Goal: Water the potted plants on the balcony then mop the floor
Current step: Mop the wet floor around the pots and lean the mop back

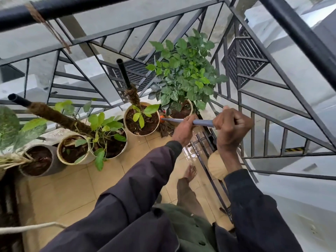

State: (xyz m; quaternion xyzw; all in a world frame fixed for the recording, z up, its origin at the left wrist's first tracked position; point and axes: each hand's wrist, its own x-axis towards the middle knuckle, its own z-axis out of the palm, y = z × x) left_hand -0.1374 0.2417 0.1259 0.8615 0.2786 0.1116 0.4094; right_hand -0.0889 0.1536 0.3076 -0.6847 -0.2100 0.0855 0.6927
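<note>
Tan tiled floor (72, 190): glossy wet patch near the right railing (266, 131).
Mop head (165, 130): far, on the floor between the sapling pot (126, 123) and the bush pot (190, 105), left of both hands.
Left hand (182, 130): wrapped round the handle, nearer the head.
Handle (202, 122): blue-grey, long axis left to right.
Right hand (231, 128): fist clamped on the handle's right end.
Hidden: strands partly behind the left hand; handle tip inside the fist.
</note>
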